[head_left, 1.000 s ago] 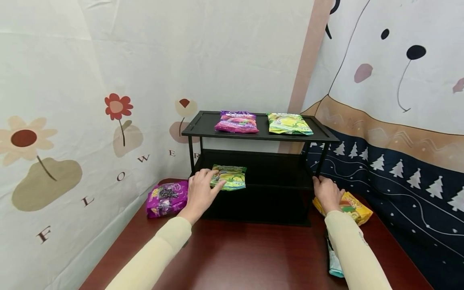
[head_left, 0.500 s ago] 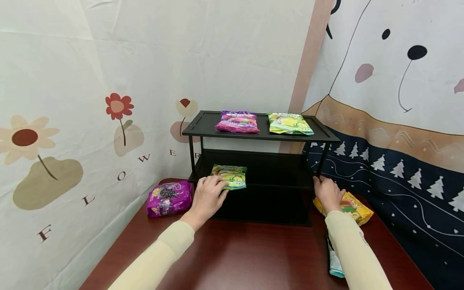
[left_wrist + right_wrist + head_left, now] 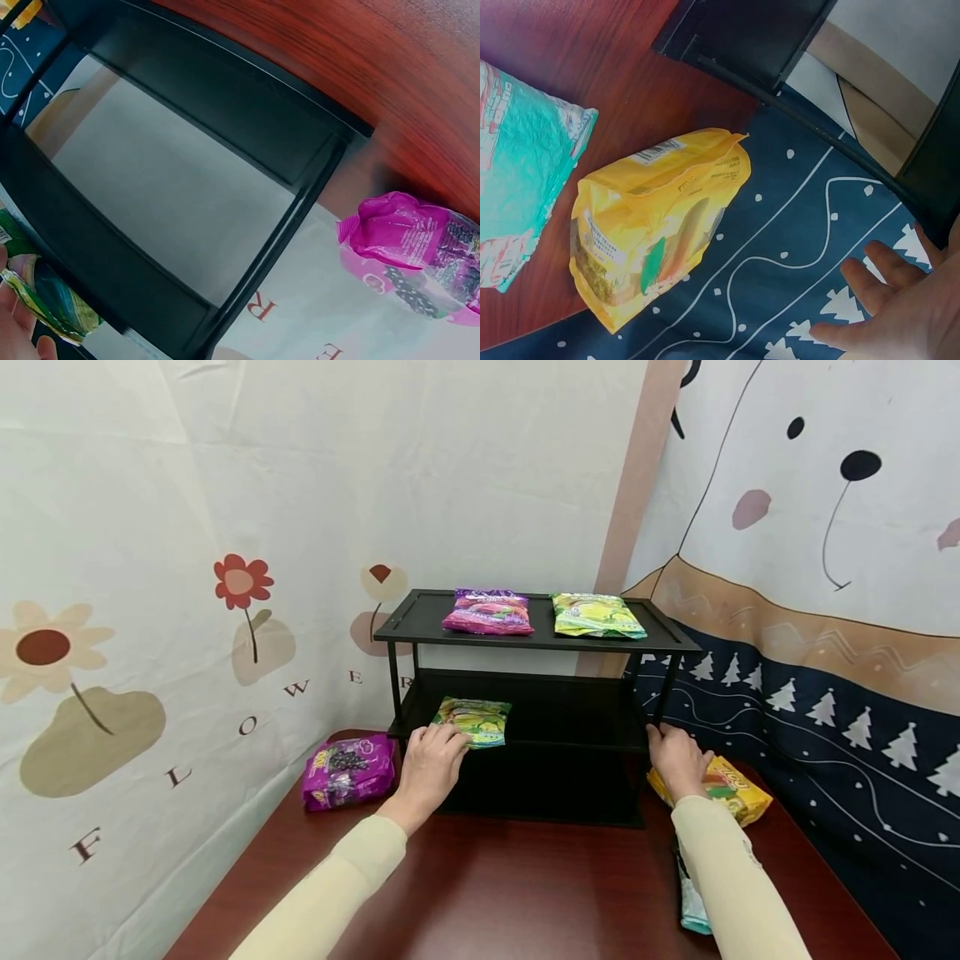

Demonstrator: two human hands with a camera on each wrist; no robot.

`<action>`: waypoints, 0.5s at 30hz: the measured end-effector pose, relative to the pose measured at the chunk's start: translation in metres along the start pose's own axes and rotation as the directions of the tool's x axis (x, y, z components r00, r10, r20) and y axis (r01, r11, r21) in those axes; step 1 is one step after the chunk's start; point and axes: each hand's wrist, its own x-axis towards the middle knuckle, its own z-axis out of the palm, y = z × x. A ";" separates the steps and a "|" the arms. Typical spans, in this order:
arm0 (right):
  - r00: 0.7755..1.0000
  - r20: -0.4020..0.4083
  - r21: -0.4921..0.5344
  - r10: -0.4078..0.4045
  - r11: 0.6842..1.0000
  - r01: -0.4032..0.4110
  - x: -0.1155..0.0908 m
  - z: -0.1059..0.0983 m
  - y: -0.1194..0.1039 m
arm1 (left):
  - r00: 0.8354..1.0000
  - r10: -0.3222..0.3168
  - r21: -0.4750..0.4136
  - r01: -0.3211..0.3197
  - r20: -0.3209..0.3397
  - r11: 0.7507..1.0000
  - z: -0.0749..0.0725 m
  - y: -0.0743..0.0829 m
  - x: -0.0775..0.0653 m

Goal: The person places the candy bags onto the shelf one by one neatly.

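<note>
In the head view, my left hand pinches the near left corner of a green and yellow snack bag at the front of the black rack's middle shelf. The left wrist view catches only part of this bag, with fingertips along its edge. My right hand holds the rack's right side, where the post meets the middle shelf. Its other fingers spread loosely outward in the right wrist view, and the thumb is hidden there. Two bags lie on the top shelf, one purple-pink, one yellow-green.
A purple grape-print bag stands on the reddish table left of the rack. To the right lie a yellow bag and a teal bag, partly covered by my right arm. Printed cloth walls rise behind.
My left hand has moved in to the green bag's near corner, its fingers closing there. The bag has shifted slightly left and tilted. My right hand stays at the rack.
</note>
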 end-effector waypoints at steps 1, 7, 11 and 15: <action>1.000 0.000 -0.002 0.001 1.000 -0.001 0.000 0.000 -0.001 | 1.000 -0.006 0.001 0.006 0.004 1.000 0.000 0.000 0.000; 1.000 0.003 -0.003 0.002 1.000 -0.002 0.000 0.000 -0.002 | 0.998 -0.040 0.013 0.039 0.054 0.999 0.002 0.001 0.003; 1.000 0.009 0.003 0.000 1.000 0.000 0.000 0.000 -0.001 | 0.989 -0.065 0.007 0.064 0.134 0.998 0.001 0.003 0.004; 1.000 0.008 0.007 -0.001 1.000 0.001 -0.001 0.000 -0.001 | 0.968 -0.098 -0.009 0.103 0.231 0.995 -0.001 0.005 0.003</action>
